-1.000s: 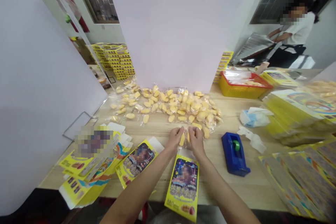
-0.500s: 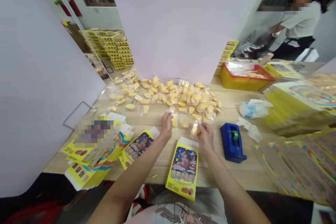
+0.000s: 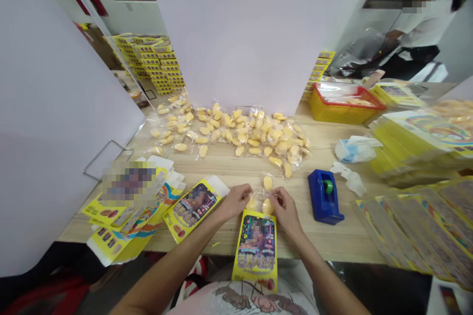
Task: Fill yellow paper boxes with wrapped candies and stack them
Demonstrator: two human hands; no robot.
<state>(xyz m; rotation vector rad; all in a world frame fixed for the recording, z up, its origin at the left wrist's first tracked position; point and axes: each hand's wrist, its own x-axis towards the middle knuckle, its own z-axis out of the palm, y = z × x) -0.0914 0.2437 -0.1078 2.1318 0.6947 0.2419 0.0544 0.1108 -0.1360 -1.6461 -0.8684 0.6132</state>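
Note:
A yellow printed box lies at the table's front edge, its top end toward the pile. At that end my left hand pinches a wrapped yellow piece. My right hand has its fingers closed on another wrapped piece at the box's top edge. One more wrapped piece lies just beyond, between the hands. Farther back spreads a wide pile of wrapped yellow pieces. A second printed box is left of my left hand.
Flat boxes are stacked at the left. Right of my hands stand a blue tape dispenser, tissues, a red and yellow basket and many boxes. White panels rise behind. A person is at the back right.
Both hands have come back from the pile to the top end of the front box, bringing wrapped pieces. The box's white flap no longer shows. The person at the back right has shifted slightly.

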